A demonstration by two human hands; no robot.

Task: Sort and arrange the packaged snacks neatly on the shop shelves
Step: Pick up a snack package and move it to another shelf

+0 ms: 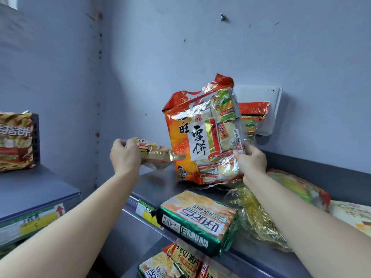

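The right hand [251, 160] pinches the tall orange rice-cracker bag [202, 135], crinkled and upright on the grey shelf [152, 181], while the left hand [124, 155] grips a small gold packet [160, 155].

You face a pale blue-grey painted wall [180, 47] that meets its neighbour in a scuffed, stained corner at upper left, with a small metal screw [223, 17] near the top, a white plastic wall box [260, 95] right of centre, and grey metal shelves [301, 163] below.
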